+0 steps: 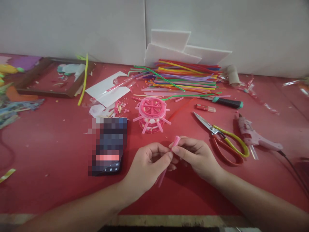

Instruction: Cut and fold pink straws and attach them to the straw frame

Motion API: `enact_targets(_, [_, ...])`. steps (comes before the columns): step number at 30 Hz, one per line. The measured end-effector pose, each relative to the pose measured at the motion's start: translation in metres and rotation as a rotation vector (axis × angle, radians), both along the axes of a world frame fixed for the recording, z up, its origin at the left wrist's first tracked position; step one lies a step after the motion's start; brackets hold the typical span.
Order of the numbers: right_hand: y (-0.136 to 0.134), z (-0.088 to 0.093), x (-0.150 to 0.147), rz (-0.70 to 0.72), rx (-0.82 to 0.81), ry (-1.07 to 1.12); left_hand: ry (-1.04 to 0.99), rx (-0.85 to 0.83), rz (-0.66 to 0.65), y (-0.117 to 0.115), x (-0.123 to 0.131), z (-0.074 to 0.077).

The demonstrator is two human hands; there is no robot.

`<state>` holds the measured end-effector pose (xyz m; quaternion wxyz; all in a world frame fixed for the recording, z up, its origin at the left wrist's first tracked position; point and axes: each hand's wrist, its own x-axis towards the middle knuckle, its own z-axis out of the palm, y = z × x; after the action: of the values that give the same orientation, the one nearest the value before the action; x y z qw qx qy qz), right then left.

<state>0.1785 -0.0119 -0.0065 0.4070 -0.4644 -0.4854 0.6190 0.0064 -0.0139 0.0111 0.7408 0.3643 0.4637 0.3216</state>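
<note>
Both of my hands meet above the red table, pinching one thin pink straw [175, 141]. My left hand [152, 161] grips it between thumb and forefinger, and its long lower part slants down beneath that hand. My right hand [193, 154] has thumb and forefinger closed near the top end, which looks folded or flattened. Just beyond my hands stands a small round pink wheel-like model [152, 112], with short straw pieces sticking out around it like spokes. My fingers hide the middle of the straw.
Left of my hands lies a phone [123, 145]. Scissors [213, 130] with red and yellow handles and a pink glue gun [256, 135] lie on the right. A pile of coloured sticks [190, 75], a black-handled tool [228, 102] and white boards [171, 40] are further back.
</note>
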Motion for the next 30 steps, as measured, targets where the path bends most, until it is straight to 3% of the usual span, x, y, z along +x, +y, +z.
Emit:
enact_targets(4, [-0.001,0.000,-0.001,0.012,-0.100,0.080,0.050,0.036,-0.031,0.000,0.000,0.000])
enact_targets(7, [0.004,-0.001,0.006,-0.062,-0.168,0.066,0.234,0.225,-0.087,-0.001,-0.004,-0.001])
enact_targets(10, [0.015,-0.001,0.020,-0.068,-0.120,-0.174,0.514,0.658,-0.128,-0.001,-0.012,0.006])
enact_targets(12, [0.022,0.002,0.031,0.027,0.030,-0.486,0.633,1.062,-0.115,0.002,-0.018,0.017])
enact_targets(14, [0.029,0.006,0.042,0.086,0.232,-0.810,0.728,1.275,-0.032,0.010,-0.026,0.030])
enact_targets(17, [0.040,0.012,0.060,0.013,0.409,-1.088,0.884,1.219,0.159,0.033,-0.038,0.043])
enact_targets(19, [0.050,0.015,0.071,-0.085,0.449,-1.128,0.961,1.105,0.118,0.052,-0.045,0.044])
enact_targets(22, [0.063,0.017,0.078,-0.162,0.447,-1.074,1.012,1.046,-0.048,0.076,-0.051,0.037])
enact_targets(26, [0.071,0.013,0.062,-0.065,0.425,-0.866,0.920,0.962,-0.115,0.090,-0.048,0.032])
enact_targets(30, [0.069,0.006,0.034,0.068,0.434,-0.851,0.866,0.949,-0.065,0.094,-0.043,0.036])
